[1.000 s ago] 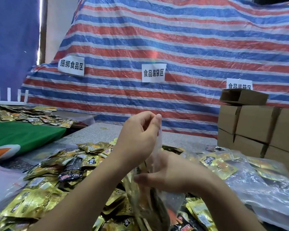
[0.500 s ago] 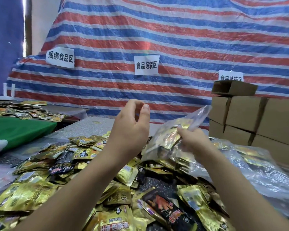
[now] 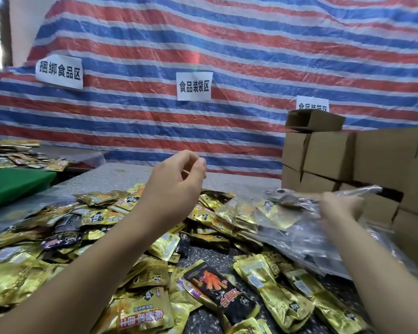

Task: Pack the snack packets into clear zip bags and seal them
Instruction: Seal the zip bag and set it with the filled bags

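Full bag over the right edge of the surface.
Your right hand (image 3: 340, 207) pinches the zip bag (image 3: 285, 213); it could slip. Your left hand (image 3: 176, 186) holds nothing.

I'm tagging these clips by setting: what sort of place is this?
Probably a makeshift food-packing workshop. A striped tarp serves as the wall, with paper zone signs taped on it; loose snack packets are heaped on the table, and cardboard boxes are stacked at the right.
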### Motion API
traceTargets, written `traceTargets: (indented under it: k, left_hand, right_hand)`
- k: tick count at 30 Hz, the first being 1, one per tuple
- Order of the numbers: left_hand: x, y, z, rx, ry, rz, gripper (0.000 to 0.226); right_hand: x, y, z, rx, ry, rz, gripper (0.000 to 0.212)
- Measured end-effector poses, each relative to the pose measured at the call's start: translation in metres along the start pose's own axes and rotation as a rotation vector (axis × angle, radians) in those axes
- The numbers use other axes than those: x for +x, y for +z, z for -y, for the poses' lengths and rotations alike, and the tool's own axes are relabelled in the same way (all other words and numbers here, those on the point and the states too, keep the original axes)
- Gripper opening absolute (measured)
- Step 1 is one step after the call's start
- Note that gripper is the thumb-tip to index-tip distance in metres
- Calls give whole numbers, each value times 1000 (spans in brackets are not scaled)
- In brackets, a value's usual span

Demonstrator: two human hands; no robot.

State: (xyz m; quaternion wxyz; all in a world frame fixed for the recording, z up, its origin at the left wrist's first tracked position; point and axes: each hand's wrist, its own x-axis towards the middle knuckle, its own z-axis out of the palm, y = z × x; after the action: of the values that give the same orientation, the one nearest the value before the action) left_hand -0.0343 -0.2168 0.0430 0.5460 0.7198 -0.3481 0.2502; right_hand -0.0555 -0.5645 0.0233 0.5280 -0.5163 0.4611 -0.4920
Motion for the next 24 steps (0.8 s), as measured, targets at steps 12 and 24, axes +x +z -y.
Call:
traceTargets:
  k: [12,24]
  left_hand:
    - [-2,0,-2,6,1,12,24]
    - [-2,2,-1,-14,-17,34,27]
  right_hand:
    - [-29,-9,8,-707,-933,-68,54]
    - [-25,5,-51,-1277,-954,476,60]
